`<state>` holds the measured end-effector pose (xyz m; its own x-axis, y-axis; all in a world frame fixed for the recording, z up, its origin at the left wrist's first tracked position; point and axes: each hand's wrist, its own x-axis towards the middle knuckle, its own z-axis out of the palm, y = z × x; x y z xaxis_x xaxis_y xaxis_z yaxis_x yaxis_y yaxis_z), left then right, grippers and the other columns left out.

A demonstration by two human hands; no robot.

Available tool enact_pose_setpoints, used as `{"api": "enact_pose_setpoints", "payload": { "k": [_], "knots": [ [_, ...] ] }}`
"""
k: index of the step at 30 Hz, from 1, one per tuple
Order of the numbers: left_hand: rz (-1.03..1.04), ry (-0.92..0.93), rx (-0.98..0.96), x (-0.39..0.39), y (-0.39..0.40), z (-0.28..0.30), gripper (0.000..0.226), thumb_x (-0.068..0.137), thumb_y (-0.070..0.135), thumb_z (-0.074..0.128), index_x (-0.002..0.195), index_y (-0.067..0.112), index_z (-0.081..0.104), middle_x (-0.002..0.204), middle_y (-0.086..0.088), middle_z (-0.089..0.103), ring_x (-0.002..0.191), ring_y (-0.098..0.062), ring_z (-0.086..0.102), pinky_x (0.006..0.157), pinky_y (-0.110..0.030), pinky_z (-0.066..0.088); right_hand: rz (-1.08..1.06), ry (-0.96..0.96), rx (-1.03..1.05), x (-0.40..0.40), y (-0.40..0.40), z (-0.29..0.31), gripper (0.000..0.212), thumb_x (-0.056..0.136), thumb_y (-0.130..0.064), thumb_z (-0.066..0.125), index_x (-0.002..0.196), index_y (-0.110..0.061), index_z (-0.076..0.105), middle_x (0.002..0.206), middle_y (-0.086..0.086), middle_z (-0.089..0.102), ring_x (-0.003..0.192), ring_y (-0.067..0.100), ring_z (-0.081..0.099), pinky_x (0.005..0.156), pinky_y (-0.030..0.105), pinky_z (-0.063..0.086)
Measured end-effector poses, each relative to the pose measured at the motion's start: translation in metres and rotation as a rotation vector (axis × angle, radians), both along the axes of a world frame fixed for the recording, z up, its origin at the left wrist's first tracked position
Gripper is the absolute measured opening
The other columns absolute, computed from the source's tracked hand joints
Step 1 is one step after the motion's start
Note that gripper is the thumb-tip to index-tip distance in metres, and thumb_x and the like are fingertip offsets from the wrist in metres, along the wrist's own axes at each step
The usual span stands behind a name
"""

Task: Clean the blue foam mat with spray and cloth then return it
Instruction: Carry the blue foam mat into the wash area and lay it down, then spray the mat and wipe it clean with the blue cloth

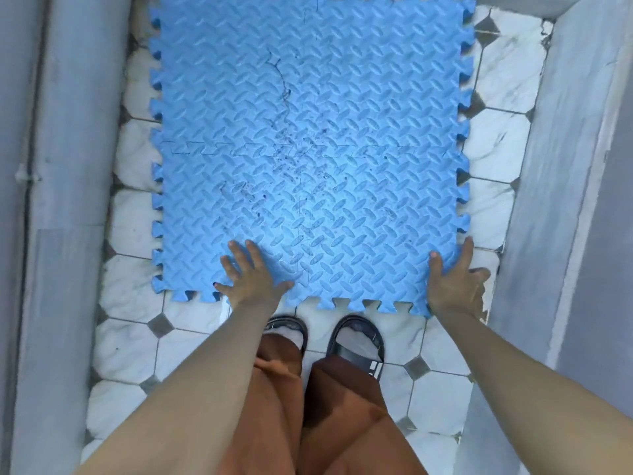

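The blue foam mat lies flat on the tiled floor, made of interlocking pieces with toothed edges. Dark specks and a thin dark line mark its middle. My left hand presses flat on the mat's near left part, fingers spread. My right hand is at the near right corner, thumb on top of the mat and fingers along its side edge, pinching it. No spray bottle or cloth is in view.
The white and grey floor tiles form a narrow strip between a grey wall with pipes on the left and a grey ledge on the right. My feet in dark sandals stand just before the mat's near edge.
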<state>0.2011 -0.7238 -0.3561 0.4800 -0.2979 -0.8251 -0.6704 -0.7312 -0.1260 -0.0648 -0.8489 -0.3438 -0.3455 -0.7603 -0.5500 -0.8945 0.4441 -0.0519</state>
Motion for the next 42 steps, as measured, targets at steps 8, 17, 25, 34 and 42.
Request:
{"api": "enact_pose_setpoints", "payload": {
  "k": [8,17,25,34,42],
  "knots": [
    [0.025,-0.025,-0.136,0.003,0.020,-0.030,0.124,0.074,0.067,0.062,0.147,0.020,-0.027,0.153,-0.004,-0.034,0.145,-0.033,-0.018,0.104,-0.067,0.027,0.612,-0.030,0.209,0.007,0.012,-0.034,0.095,0.088,-0.068,0.046,0.150,-0.039,-0.021,0.160,0.000,-0.028,0.149,0.033,-0.015,0.112,0.057,0.024],
    [-0.080,0.088,-0.200,0.023,-0.003,-0.001,0.119,0.078,0.053,0.069,0.147,0.028,-0.025,0.154,0.002,-0.034,0.145,-0.035,-0.018,0.106,-0.068,0.022,0.598,0.019,0.389,0.017,-0.003,-0.002,0.099,0.089,-0.060,0.054,0.148,-0.042,-0.023,0.159,-0.004,-0.030,0.148,0.028,-0.019,0.114,0.056,0.027],
    [-0.459,-0.039,-0.393,0.050,-0.086,0.183,0.113,0.086,0.056,0.056,0.142,0.023,-0.035,0.150,-0.007,-0.040,0.145,-0.036,-0.017,0.114,-0.059,0.018,0.566,-0.084,0.149,0.040,-0.046,0.177,0.093,0.093,-0.045,0.058,0.152,-0.038,-0.013,0.164,0.003,-0.013,0.151,0.029,-0.008,0.112,0.048,0.030],
    [-0.661,-0.113,-0.959,0.091,-0.173,0.483,0.126,0.049,0.056,0.087,0.151,0.016,0.024,0.159,-0.011,0.009,0.134,-0.036,0.041,0.094,-0.051,0.050,0.482,-0.298,-0.396,0.111,-0.158,0.488,0.097,0.089,-0.043,0.064,0.143,-0.045,-0.017,0.164,0.000,-0.009,0.151,0.028,-0.001,0.116,0.039,0.025],
    [-0.701,-0.390,-1.254,0.142,-0.278,0.708,0.105,0.067,0.049,0.079,0.150,0.013,0.027,0.154,-0.016,0.029,0.137,-0.036,0.037,0.100,-0.048,0.046,0.421,-0.408,-0.716,0.169,-0.252,0.712,0.102,0.085,-0.047,0.068,0.155,-0.032,-0.006,0.164,0.001,-0.007,0.151,0.025,0.000,0.116,0.044,0.022]
  ]
}}
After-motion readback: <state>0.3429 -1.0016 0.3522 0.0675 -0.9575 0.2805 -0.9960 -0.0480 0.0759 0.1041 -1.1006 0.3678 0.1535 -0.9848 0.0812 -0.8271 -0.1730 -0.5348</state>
